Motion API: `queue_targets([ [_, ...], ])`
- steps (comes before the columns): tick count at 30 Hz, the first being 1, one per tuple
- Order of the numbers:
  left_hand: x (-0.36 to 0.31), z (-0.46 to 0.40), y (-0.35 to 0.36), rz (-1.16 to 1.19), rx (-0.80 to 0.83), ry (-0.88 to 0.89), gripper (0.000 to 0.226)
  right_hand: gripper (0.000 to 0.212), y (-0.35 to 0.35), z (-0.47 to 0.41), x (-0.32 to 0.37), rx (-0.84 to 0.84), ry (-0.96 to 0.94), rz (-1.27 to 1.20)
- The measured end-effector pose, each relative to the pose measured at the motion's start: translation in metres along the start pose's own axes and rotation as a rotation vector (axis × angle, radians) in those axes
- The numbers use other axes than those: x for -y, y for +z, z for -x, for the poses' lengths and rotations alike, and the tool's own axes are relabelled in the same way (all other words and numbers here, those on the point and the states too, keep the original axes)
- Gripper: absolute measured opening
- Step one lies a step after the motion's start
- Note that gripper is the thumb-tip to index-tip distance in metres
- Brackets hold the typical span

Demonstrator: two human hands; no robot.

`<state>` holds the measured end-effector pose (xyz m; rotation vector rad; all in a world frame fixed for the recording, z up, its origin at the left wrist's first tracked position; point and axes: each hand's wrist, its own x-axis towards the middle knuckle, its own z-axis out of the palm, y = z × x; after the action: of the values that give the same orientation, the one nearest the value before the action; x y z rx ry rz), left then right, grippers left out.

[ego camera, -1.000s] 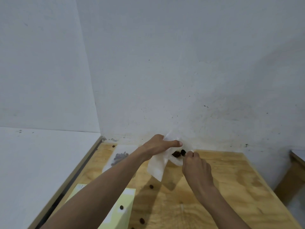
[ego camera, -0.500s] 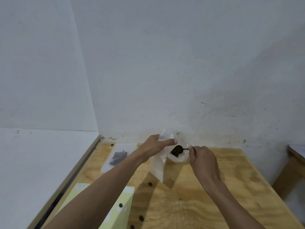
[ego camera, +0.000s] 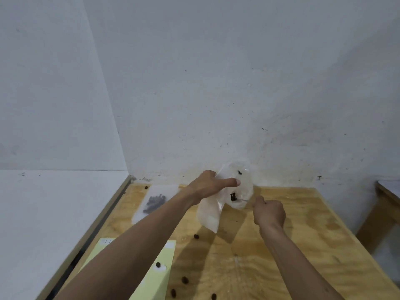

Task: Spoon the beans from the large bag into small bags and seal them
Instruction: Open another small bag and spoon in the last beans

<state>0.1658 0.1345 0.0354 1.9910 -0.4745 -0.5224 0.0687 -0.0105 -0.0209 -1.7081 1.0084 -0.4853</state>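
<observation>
My left hand [ego camera: 211, 185] pinches the clear bag [ego camera: 225, 202] open above the table's [ego camera: 292, 245] far centre; right hand [ego camera: 269, 213] grips the spoon [ego camera: 243, 200], bowl of beans [ego camera: 233, 196] at the mouth. A tilt risks more spills like the strays [ego camera: 185, 279] near me.

Plywood table top [ego camera: 303, 245], pale wood, grain visible, pushed into corner of white walls [ego camera: 216, 83]. Wall marked with dark specks and scuffs near base. Yellow paper sheet [ego camera: 160, 276] flat at near left of top. Second wooden table [ego camera: 383, 204] partly visible at right edge.
</observation>
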Motion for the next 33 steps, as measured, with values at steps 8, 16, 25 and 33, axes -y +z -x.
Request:
queue_targets([
  [8, 0.025, 0.009, -0.017, -0.104, 0.001, -0.022, 0.05, 0.036, -0.007, 0.0, -0.004, 0.084, -0.028, -0.126],
  [16, 0.049, 0.014, -0.021, -0.295, -0.046, 0.052, 0.068, 0.034, -0.029, 0.008, 0.018, 0.075, -0.099, -0.162],
  [25, 0.049, 0.029, -0.024, -0.329, -0.059, 0.038, 0.076, 0.031, -0.059, 0.021, 0.062, 0.139, -0.277, -0.099],
  [33, 0.043, 0.023, -0.02, -0.344, -0.057, 0.011, 0.085, 0.035, -0.045, 0.031, 0.064, 0.157, -0.858, 0.332],
])
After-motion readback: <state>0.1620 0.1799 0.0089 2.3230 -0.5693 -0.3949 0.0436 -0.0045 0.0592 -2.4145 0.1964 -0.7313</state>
